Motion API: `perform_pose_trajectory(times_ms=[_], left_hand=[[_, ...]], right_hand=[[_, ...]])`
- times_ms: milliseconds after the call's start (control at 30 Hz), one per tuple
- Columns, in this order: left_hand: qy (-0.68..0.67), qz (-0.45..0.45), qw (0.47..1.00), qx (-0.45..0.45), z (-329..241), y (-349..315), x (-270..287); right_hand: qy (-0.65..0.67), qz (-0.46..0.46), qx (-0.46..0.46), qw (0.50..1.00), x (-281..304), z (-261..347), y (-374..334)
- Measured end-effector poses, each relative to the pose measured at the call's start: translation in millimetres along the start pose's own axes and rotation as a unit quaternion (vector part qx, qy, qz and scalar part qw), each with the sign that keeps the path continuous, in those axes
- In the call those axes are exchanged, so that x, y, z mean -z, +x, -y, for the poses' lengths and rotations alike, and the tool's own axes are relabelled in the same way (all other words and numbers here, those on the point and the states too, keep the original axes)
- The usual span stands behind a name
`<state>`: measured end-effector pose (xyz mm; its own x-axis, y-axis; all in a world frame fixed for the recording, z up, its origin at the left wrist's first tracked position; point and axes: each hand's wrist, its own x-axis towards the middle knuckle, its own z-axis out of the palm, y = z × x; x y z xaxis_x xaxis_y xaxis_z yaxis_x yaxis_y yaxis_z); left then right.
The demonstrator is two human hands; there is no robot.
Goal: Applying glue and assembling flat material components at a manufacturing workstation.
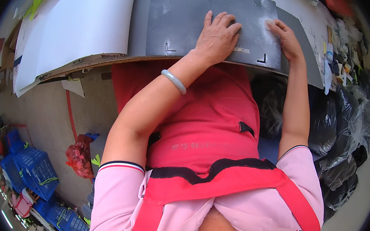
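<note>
- Dark grey panel [180, 22] seen lying flat on a larger grey sheet [139, 28], close to the near edge of the worktop [92, 64].
- Panel marked near its corners by L-shaped cut-outs [261, 59]; a small pale strip [242, 50] noted near its lower edge, just beside the left hand.
- Left hand [218, 38] laid palm down on the panel, right of its middle; fingers [208, 20] spread and slightly bent, nothing gripped.
- Small whitish piece [268, 24] pinched between thumb and forefinger of the right hand [290, 42], at the panel's right side; its exact kind cannot be told.
- Panel surface whitened by powdery smears [264, 34] around and below the pinched piece; fainter marks spread toward the left side.
- Grey-white bangle [174, 81] worn on the left forearm; red apron [202, 117] worn over a pink shirt [118, 197].
- Large white sheet [83, 18], curved at its right side, placed left of the panel on the worktop.
- Black plastic bags [322, 127] heaped at right, below worktop level; blue crates [35, 168] and a red plastic bag [80, 157] seen at lower left.
</note>
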<state>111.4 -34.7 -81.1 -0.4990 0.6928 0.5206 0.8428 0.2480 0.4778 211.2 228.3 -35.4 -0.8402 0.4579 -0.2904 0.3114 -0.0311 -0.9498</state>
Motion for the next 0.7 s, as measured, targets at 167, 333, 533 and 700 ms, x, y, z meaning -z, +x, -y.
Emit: perform_pose_trajectory(times_ms=[167,333,533,700], left_hand=[[-0.197,0.044,0.978,-0.048,-54.8,-27.5,46.1],[-0.01,0.13,0.991,-0.043,-17.3,-34.4,78.9],[-0.058,0.225,0.972,0.043,4.5,-28.5,98.3],[-0.06,0.229,0.971,0.018,8.1,-30.7,95.9]], right_hand=[[0.082,0.051,0.077,0.992,-33.6,-3.1,6.5],[0.234,0.121,0.182,0.947,-12.2,-46.9,61.7],[0.117,-0.018,0.066,0.991,-31.4,-30.7,40.7],[0.131,-0.026,0.071,0.989,-31.3,-29.5,37.5]])
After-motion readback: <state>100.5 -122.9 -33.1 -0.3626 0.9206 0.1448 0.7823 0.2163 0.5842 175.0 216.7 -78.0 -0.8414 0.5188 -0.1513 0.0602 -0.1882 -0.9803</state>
